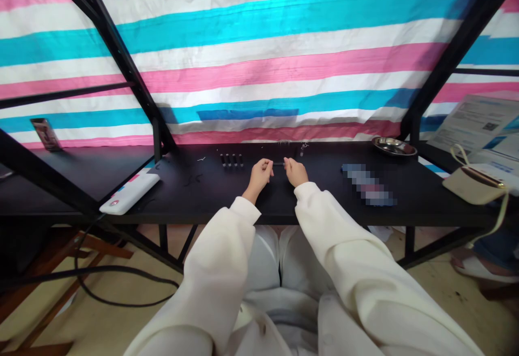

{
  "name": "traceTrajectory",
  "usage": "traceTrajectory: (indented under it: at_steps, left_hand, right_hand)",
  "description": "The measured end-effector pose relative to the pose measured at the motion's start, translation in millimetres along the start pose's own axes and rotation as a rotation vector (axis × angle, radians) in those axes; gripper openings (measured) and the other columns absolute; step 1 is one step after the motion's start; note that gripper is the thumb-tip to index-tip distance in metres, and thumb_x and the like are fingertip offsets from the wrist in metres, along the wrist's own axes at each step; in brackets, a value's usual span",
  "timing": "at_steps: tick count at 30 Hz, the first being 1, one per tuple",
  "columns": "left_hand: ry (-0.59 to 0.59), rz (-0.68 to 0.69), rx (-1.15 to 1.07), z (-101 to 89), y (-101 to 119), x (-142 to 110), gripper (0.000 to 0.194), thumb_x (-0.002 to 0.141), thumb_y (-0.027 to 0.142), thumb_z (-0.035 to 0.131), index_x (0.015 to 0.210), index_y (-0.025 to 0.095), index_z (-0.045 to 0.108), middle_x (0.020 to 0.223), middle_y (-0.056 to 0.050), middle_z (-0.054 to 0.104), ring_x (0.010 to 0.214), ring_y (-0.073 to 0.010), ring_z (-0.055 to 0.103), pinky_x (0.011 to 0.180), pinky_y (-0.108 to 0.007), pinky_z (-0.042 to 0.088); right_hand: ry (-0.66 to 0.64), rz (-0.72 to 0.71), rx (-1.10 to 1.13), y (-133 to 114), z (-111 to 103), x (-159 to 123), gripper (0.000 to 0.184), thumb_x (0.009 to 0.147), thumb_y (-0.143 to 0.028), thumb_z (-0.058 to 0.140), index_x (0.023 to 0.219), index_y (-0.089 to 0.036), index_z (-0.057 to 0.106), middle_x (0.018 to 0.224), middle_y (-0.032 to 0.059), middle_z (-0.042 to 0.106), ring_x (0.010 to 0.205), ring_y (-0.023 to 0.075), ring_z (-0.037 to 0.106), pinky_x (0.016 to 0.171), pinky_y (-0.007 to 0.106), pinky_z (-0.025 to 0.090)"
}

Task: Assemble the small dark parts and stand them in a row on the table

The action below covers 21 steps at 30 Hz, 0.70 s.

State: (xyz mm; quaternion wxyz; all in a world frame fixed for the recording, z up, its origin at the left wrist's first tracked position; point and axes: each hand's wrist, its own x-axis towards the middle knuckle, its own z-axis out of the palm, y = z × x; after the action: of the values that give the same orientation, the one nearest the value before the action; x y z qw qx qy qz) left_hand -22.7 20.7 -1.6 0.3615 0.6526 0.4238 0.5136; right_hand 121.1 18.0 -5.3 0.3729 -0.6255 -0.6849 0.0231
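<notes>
My left hand [260,176] and my right hand [296,172] are close together above the black table, fingers closed. Between them runs a thin dark rod [278,164], pinched at its left end by my left hand and at its right end by my right. Its exact kind is too small to make out. Left of my left hand, several short dark cylinders with pale ends [231,160] are lined up in a row. Small pale bits [305,145] and a little dark-and-pale piece [301,151] lie just beyond my right hand.
On the black table [194,199] are a white power strip-like case [130,193] at left, a shiny metal dish [394,146] and a blurred-out item [368,184] at right. A beige bag [472,184] sits far right. Black frame bars [121,47] rise before a striped sheet [259,31].
</notes>
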Motion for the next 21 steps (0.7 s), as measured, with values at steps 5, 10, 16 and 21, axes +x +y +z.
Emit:
traceTrajectory:
  at_steps: [5, 10, 16, 21]
  left_hand:
    - [0.002, -0.011, -0.024, -0.5, -2.5, 1.8, 0.025, 0.080, 0.040, 0.049, 0.079, 0.015, 0.052, 0.050, 0.004, 0.052, 0.032, -0.0039, 0.038, 0.036, -0.017, 0.028]
    - [0.042, -0.083, -0.150, -0.3, -0.3, 3.1, 0.032, 0.079, 0.046, 0.051, 0.078, 0.014, 0.052, 0.055, 0.003, 0.054, 0.033, -0.0033, 0.040, 0.035, -0.017, 0.026]
    - [-0.141, -0.193, -0.246, 2.2, 1.2, 2.2, 0.039, 0.066, 0.044, 0.067, 0.086, 0.012, 0.056, 0.062, 0.001, 0.058, 0.036, -0.0036, 0.043, 0.032, -0.017, 0.025]
    - [-0.125, -0.150, -0.222, 3.1, -1.5, 1.7, 0.036, 0.065, 0.042, 0.068, 0.082, 0.013, 0.057, 0.061, 0.001, 0.057, 0.037, -0.0036, 0.043, 0.033, -0.017, 0.025]
  right_hand:
    - [-0.002, -0.005, 0.029, 1.8, 2.2, 0.1, 0.037, 0.093, -0.035, 0.030, 0.071, -0.020, 0.056, 0.066, 0.0046, 0.061, 0.061, 0.0153, 0.056, 0.060, 0.024, 0.030]
    - [0.003, -0.017, 0.114, 3.5, 5.8, 1.5, 0.038, 0.092, -0.037, 0.030, 0.067, -0.020, 0.053, 0.063, 0.0034, 0.059, 0.059, 0.0147, 0.054, 0.061, 0.024, 0.031]
    - [0.008, -0.037, 0.282, 5.2, 9.4, 3.0, 0.040, 0.091, -0.042, 0.027, 0.066, -0.020, 0.051, 0.063, 0.0021, 0.057, 0.057, 0.0128, 0.050, 0.061, 0.024, 0.034]
    - [-0.093, -0.077, 0.350, 4.4, 12.1, 1.9, 0.040, 0.089, -0.044, 0.029, 0.065, -0.020, 0.049, 0.060, 0.0008, 0.054, 0.055, 0.0121, 0.046, 0.058, 0.024, 0.034]
